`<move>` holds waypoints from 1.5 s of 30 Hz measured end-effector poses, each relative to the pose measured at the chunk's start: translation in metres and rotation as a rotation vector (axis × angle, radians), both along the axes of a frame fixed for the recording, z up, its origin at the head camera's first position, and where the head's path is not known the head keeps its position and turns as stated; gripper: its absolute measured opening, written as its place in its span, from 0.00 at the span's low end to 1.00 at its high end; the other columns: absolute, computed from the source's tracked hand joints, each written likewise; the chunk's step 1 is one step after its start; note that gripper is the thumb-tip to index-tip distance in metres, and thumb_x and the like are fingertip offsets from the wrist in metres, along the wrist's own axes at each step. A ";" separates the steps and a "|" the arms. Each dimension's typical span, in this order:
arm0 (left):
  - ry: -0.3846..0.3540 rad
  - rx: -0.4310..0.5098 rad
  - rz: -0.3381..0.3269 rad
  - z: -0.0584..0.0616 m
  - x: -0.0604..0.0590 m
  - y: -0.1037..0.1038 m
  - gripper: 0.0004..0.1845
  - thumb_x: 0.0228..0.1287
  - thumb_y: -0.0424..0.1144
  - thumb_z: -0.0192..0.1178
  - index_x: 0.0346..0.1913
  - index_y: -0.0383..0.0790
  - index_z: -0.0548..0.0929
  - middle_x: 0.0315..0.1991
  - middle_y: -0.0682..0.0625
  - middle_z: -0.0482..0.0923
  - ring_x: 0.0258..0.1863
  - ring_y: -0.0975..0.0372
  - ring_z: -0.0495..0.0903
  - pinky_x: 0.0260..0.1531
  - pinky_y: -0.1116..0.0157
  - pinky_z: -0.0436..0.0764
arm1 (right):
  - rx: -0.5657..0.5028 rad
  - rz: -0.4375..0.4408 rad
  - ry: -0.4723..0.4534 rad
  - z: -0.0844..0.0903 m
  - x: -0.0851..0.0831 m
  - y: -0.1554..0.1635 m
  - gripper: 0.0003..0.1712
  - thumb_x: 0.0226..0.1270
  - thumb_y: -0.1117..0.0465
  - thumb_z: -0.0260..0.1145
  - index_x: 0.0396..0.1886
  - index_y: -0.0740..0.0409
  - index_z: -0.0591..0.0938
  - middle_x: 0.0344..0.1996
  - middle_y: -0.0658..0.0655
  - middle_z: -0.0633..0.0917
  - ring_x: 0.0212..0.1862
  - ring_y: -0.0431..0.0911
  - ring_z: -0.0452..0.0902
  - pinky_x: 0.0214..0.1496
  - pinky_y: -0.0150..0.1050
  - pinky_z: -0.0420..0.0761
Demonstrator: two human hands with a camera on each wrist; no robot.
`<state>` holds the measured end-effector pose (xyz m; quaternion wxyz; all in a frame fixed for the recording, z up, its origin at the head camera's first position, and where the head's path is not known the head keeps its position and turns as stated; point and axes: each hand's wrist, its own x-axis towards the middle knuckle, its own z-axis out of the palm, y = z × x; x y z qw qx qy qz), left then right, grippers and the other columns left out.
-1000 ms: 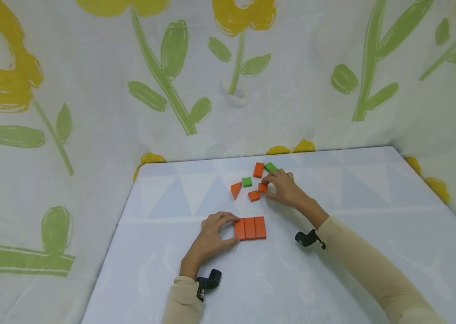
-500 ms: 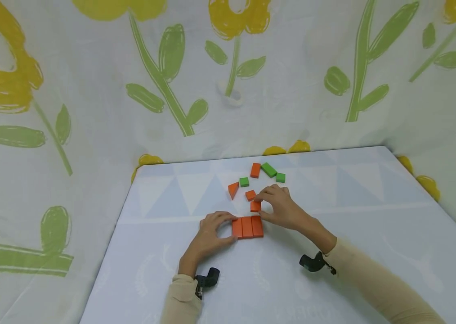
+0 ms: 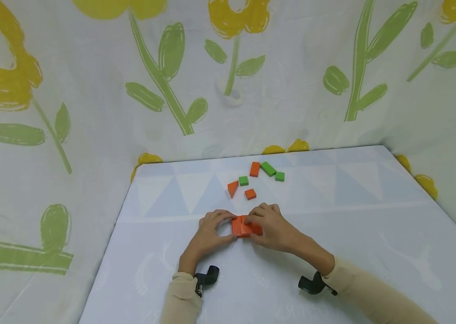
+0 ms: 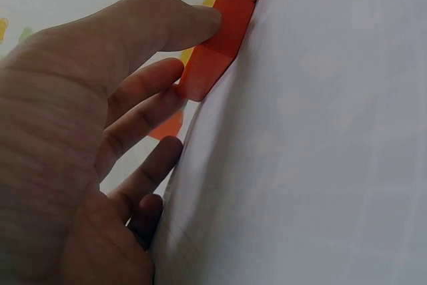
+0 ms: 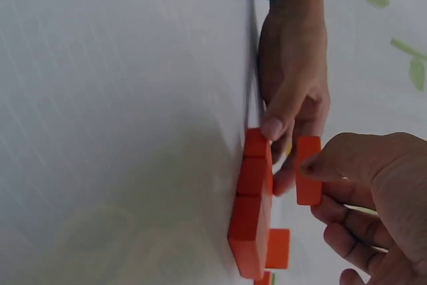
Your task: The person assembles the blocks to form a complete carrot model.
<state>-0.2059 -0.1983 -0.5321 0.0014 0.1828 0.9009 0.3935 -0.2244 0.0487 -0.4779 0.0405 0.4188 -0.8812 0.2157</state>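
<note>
Orange blocks, three of them, lie touching side by side as the orange row (image 5: 249, 208) on the desk (image 3: 373, 234), each with its long axis pointing away from the person. The right hand (image 3: 275, 231) pinches another, the held block (image 5: 309, 191), its thumb on the near face and fingers behind. As I judge it, height is the relation that counts: the held block hangs over about the middle of the orange row, and the right wrist view shows a gap between them, so the row lies below these fingers. The held block's near face is longer along the row than it is tall; whether its top is square I cannot tell.

The left hand (image 3: 211, 230) curves in a wide C round the row's left end, thumb at the near edge and fingers at the far edge, which probably steadies it.

For moving, the roomier side is the near side of the orange row, between the forearms. Beyond its far side are a small orange block (image 3: 250, 194), an orange triangle (image 3: 233, 189) and, farther off, three green blocks (image 3: 268, 168) and an orange rectangle (image 3: 254, 169). The desk edges in view are well apart from the row.
</note>
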 end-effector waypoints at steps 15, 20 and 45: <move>0.012 0.013 -0.005 -0.002 -0.002 -0.001 0.25 0.58 0.48 0.71 0.60 0.54 0.81 0.61 0.59 0.74 0.62 0.57 0.67 0.60 0.48 0.58 | 0.063 0.095 0.099 -0.013 0.012 -0.006 0.16 0.57 0.57 0.76 0.46 0.50 0.86 0.43 0.46 0.81 0.51 0.43 0.72 0.51 0.45 0.67; 0.004 0.011 0.003 -0.003 -0.003 -0.001 0.25 0.58 0.47 0.71 0.60 0.54 0.81 0.61 0.58 0.74 0.62 0.56 0.67 0.60 0.47 0.57 | 0.070 0.096 0.126 -0.017 0.013 -0.006 0.15 0.57 0.57 0.76 0.45 0.50 0.86 0.42 0.46 0.81 0.50 0.43 0.72 0.50 0.44 0.67; -0.014 0.002 -0.003 -0.002 -0.002 0.000 0.26 0.58 0.49 0.70 0.61 0.55 0.81 0.62 0.58 0.74 0.61 0.57 0.67 0.60 0.48 0.59 | 0.001 -0.164 -0.004 0.001 -0.052 0.002 0.18 0.61 0.58 0.74 0.51 0.56 0.85 0.50 0.54 0.82 0.56 0.51 0.72 0.53 0.52 0.66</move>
